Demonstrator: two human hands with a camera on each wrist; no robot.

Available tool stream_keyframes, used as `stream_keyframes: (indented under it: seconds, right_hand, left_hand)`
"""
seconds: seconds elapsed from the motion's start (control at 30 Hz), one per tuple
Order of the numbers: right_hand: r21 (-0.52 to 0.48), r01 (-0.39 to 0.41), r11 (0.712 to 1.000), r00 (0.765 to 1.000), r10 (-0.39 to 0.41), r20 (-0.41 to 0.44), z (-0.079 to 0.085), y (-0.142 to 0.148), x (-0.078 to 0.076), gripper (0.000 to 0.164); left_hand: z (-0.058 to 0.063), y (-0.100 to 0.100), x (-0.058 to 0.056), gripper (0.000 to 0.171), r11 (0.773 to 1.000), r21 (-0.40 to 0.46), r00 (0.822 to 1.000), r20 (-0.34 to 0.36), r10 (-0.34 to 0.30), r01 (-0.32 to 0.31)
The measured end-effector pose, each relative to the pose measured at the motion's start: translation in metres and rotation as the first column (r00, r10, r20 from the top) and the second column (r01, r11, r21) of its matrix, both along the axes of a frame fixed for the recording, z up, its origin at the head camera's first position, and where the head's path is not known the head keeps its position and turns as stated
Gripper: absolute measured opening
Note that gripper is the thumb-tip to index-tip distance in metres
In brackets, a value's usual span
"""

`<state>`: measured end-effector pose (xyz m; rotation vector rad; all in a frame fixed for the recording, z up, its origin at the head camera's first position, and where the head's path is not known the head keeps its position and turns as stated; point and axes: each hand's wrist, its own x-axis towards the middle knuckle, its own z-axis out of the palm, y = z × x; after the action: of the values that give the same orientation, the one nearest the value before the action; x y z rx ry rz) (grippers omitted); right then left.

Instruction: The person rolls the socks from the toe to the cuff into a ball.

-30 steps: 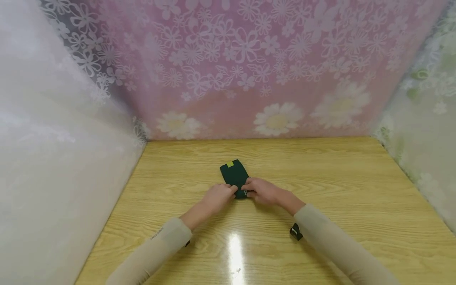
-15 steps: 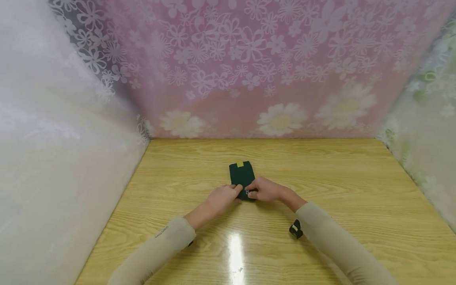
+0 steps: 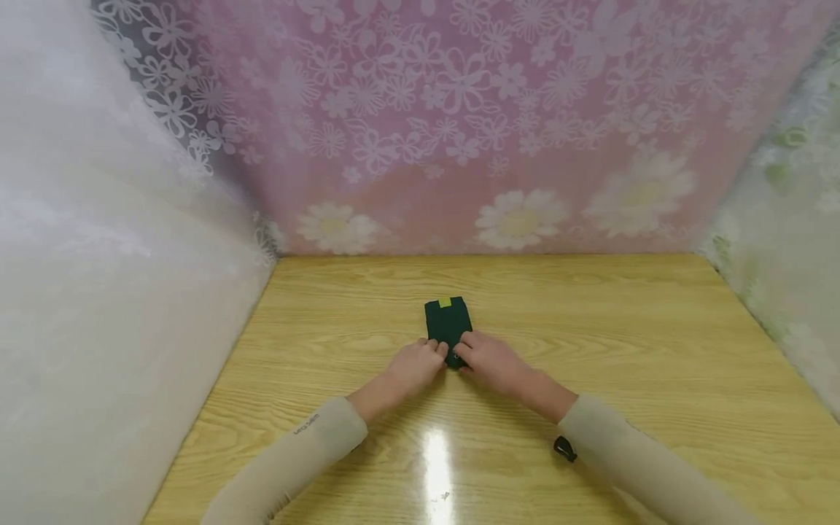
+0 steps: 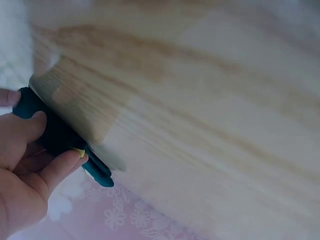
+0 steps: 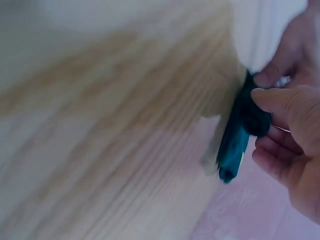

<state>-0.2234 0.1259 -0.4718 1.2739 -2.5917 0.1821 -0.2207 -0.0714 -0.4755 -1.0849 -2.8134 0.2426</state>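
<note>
A dark green folded piece of fabric (image 3: 448, 321) with a small yellow patch at its far end lies near the middle of the table. My left hand (image 3: 416, 367) pinches its near left edge, thumb on top and fingers beneath in the left wrist view. At the near right corner, my right hand (image 3: 495, 362) pinches the fabric, partly covering a small white mark. In the right wrist view, the near end of the green fabric (image 5: 234, 145) looks rolled or bunched between thumb and fingers. Fingertips of both hands are close together there.
The wood-grain table (image 3: 328, 306) meets a pink floral backdrop (image 3: 426, 146) at the back. Pale hanging sheets (image 3: 118, 255) border the left and right sides. A small black strap end (image 3: 564, 448) hangs under the right sleeve.
The fabric has turned from slanting to nearly straight and sits slightly farther right in view. My right hand has come lower and closer over the corner, hiding more of the white mark.
</note>
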Motion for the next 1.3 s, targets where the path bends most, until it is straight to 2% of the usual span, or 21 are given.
stream_keyframes:
  seconds: [0.07,0.13,0.17,0.23,0.3,0.37,0.43,0.47,0.53,0.57,0.6,0.67,0.77,0.87,0.93,1.0,1.13,1.23,1.3]
  right_hand:
    - [0.084,-0.04,0.996,0.983,0.054,-0.177,-0.002,-0.001,0.004,0.026]
    - [0.156,-0.045,0.987,0.954,0.088,-0.286,-0.005,-0.001,0.007,0.022]
    - [0.184,-0.041,0.982,0.945,0.098,-0.313,-0.006,-0.001,0.007,0.02]
    - [0.211,-0.032,0.977,0.945,0.098,-0.311,-0.008,-0.002,0.007,0.015]
    - [0.197,-0.028,0.98,0.968,0.076,-0.241,-0.009,-0.002,0.006,0.012]
    - [0.134,-0.02,0.991,0.993,0.035,-0.111,-0.009,-0.003,0.003,0.012]
    - [0.041,-0.001,0.999,0.999,0.0,0.043,-0.007,-0.003,-0.001,0.014]
    - [-0.011,0.015,1.0,0.991,-0.014,0.133,-0.006,-0.003,-0.003,0.016]
    - [-0.098,0.054,0.994,0.952,-0.021,0.306,-0.003,0.0,-0.008,0.019]
    - [-0.133,0.073,0.988,0.924,-0.017,0.381,-0.002,0.001,-0.01,0.02]
    - [-0.167,0.094,0.981,0.893,-0.009,0.451,-0.001,0.003,-0.012,0.02]
    - [-0.234,0.148,0.961,0.814,0.016,0.581,-0.002,0.006,-0.016,0.022]
    - [-0.308,0.226,0.924,0.704,0.063,0.707,-0.005,0.01,-0.022,0.022]
    - [-0.349,0.307,0.886,0.619,0.093,0.78,-0.009,0.015,-0.026,0.023]
    - [-0.355,0.355,0.865,0.58,0.094,0.809,-0.011,0.016,-0.028,0.022]
    - [-0.35,0.4,0.847,0.555,0.081,0.828,-0.01,0.016,-0.029,0.021]
    - [-0.317,0.49,0.812,0.499,0.037,0.866,-0.004,0.013,-0.027,0.022]
    - [-0.292,0.549,0.783,0.446,0.021,0.895,0.0,0.011,-0.027,0.022]
    - [-0.283,0.573,0.769,0.426,0.015,0.905,0.001,0.012,-0.026,0.022]
  left_hand:
    - [-0.001,0.0,-0.001,0.024,1.0,0.01,1.0,0.003,0.001,-0.001]
    - [-0.001,0.0,-0.001,0.022,1.0,0.028,1.0,0.024,0.003,-0.004]
    - [0.0,-0.001,-0.002,0.022,0.999,0.04,0.999,0.039,0.007,-0.009]
    - [0.001,-0.002,-0.002,0.024,0.997,0.071,0.997,0.076,0.016,-0.022]
    - [0.003,-0.004,-0.003,0.027,0.993,0.114,0.993,0.118,0.025,-0.038]
    - [0.005,-0.007,-0.003,0.03,0.987,0.152,0.988,0.152,0.029,-0.052]
    - [0.006,-0.01,-0.004,0.032,0.98,0.189,0.984,0.177,0.026,-0.06]
    - [0.006,-0.012,-0.005,0.033,0.978,0.201,0.983,0.183,0.024,-0.061]
    - [0.005,-0.014,-0.006,0.033,0.975,0.216,0.982,0.186,0.013,-0.054]
    - [0.004,-0.015,-0.007,0.033,0.974,0.223,0.983,0.184,0.005,-0.047]
    - [0.003,-0.015,-0.008,0.033,0.973,0.228,0.983,0.183,-0.001,-0.042]
    - [0.002,-0.015,-0.009,0.033,0.973,0.226,0.982,0.188,-0.011,-0.032]
    - [0.002,-0.015,-0.01,0.033,0.967,0.251,0.977,0.211,-0.019,-0.035]
    - [0.003,-0.014,-0.012,0.031,0.957,0.289,0.972,0.233,-0.034,-0.036]
    - [0.004,-0.014,-0.012,0.028,0.952,0.304,0.972,0.232,-0.046,-0.027]
    - [0.005,-0.013,-0.013,0.027,0.952,0.305,0.972,0.23,-0.055,-0.018]
    - [0.007,-0.011,-0.014,0.027,0.96,0.28,0.971,0.232,-0.052,-0.016]
    - [0.008,-0.01,-0.016,0.027,0.967,0.256,0.973,0.224,-0.056,-0.003]
    - [0.007,-0.009,-0.018,0.024,0.973,0.229,0.977,0.202,-0.07,0.022]
